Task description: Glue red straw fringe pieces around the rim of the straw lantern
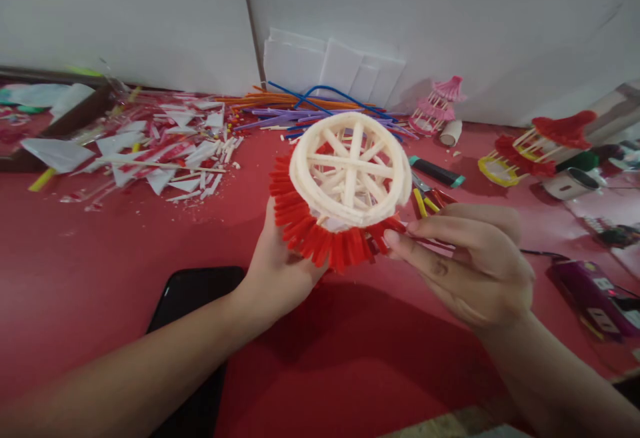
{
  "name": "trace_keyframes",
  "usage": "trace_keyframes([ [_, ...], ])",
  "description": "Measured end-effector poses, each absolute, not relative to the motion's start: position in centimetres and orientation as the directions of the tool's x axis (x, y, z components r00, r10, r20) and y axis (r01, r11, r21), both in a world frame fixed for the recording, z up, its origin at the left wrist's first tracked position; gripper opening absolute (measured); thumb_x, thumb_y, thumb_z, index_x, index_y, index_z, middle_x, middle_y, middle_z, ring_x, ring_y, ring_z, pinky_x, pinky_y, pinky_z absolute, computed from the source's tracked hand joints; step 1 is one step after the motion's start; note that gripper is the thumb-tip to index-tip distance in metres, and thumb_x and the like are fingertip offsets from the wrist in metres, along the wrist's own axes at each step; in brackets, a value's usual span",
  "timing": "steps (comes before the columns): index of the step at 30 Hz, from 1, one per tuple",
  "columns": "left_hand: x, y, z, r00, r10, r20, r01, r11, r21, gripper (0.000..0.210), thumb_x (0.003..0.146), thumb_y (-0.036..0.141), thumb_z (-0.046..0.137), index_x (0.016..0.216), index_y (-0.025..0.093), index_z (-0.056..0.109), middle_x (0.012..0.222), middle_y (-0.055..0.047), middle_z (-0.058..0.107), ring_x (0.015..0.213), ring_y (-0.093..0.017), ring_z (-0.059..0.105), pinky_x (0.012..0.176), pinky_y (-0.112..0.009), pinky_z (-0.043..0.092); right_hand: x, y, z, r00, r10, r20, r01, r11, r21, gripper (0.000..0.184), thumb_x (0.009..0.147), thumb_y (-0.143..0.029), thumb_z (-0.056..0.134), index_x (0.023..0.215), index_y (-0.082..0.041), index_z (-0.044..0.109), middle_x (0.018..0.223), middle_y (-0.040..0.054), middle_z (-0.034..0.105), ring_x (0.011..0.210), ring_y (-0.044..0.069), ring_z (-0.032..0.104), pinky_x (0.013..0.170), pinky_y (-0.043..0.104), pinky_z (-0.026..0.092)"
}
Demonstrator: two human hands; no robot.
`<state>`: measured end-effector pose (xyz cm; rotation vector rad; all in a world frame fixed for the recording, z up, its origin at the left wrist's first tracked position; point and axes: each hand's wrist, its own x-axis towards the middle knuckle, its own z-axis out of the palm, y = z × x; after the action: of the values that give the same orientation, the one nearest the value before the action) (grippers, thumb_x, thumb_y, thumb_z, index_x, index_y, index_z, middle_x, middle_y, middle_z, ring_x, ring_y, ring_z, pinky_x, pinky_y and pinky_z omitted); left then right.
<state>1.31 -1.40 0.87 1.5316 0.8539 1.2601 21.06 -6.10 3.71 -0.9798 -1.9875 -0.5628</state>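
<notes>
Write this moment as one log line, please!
Left hand: holds craft model | Right hand: fingers at red fringe | Model top: white spoked ring | Nearby: black phone

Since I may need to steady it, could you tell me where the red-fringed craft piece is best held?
Probably by the far rim of its white ring, from above: that raised band is exposed, while red strips fringe the near edge, where the left hand and right hand are.

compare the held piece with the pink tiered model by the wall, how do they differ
The held piece is cream and red; the pink model is mostly pink. The held piece is in the left hand; the pink model rests on the table. Both show pale stick-like parts.
</notes>
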Motion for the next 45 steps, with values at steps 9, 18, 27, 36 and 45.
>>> trace_keyframes([
  [9,1.4,-1.4,1.4,0.271,0.902,0.336,-0.041,-0.338,0.940,0.083,0.060,0.018,0.083,0.131,0.023,0.042,0.135,-0.016,0.058,0.122,-0.033,0.058,0.103,-0.047,0.049,21.8,-6.2,3.4,-0.401,0.425,0.812,0.782,0.620,0.063,0.048,0.066,-0.009,0.081,0.108,-0.027,0.069,0.097,0.0016,0.065,0.086,0.015,0.060,0.075,0.031,0.054],
  [18,1.6,-1.3,1.7,0.278,0.895,0.348,-0.060,-0.345,0.937,0.077,0.060,0.023,0.084,0.128,0.024,0.048,0.130,-0.014,0.062,0.120,-0.035,0.059,0.103,-0.048,0.049,22.1,-6.3,3.1,-0.412,0.378,0.829,0.761,0.644,0.085,0.047,0.064,-0.006,0.081,0.106,-0.024,0.070,0.099,0.0018,0.066,0.090,0.017,0.060,0.073,0.032,0.056],
  [27,1.7,-1.3,2.2,0.293,0.883,0.367,-0.065,-0.365,0.929,0.078,0.061,0.021,0.083,0.130,0.024,0.047,0.124,-0.012,0.066,0.122,-0.034,0.058,0.104,-0.047,0.049,21.5,-6.6,3.5,-0.391,0.378,0.840,0.761,0.645,0.064,0.039,0.063,-0.006,0.082,0.098,-0.020,0.073,0.094,0.0012,0.067,0.087,0.016,0.059,0.075,0.032,0.055],
  [36,1.6,-1.1,1.8,0.333,0.850,0.409,-0.088,-0.404,0.911,0.080,0.064,0.012,0.081,0.134,0.024,0.044,0.126,-0.011,0.065,0.126,-0.031,0.055,0.109,-0.043,0.045,21.6,-6.7,4.0,-0.431,0.383,0.817,0.762,0.640,0.101,0.030,0.069,-0.011,0.079,0.096,-0.021,0.072,0.090,0.0001,0.067,0.087,0.015,0.060,0.075,0.031,0.055],
  [45,1.4,-1.3,1.5,0.316,0.870,0.378,-0.102,-0.365,0.925,0.083,0.064,0.010,0.080,0.136,0.025,0.041,0.131,-0.012,0.062,0.126,-0.031,0.055,0.107,-0.046,0.046,21.5,-6.4,4.2,-0.439,0.424,0.792,0.760,0.646,0.075,0.024,0.072,-0.013,0.078,0.093,-0.022,0.072,0.090,0.0004,0.067,0.085,0.015,0.061,0.075,0.030,0.054],
])
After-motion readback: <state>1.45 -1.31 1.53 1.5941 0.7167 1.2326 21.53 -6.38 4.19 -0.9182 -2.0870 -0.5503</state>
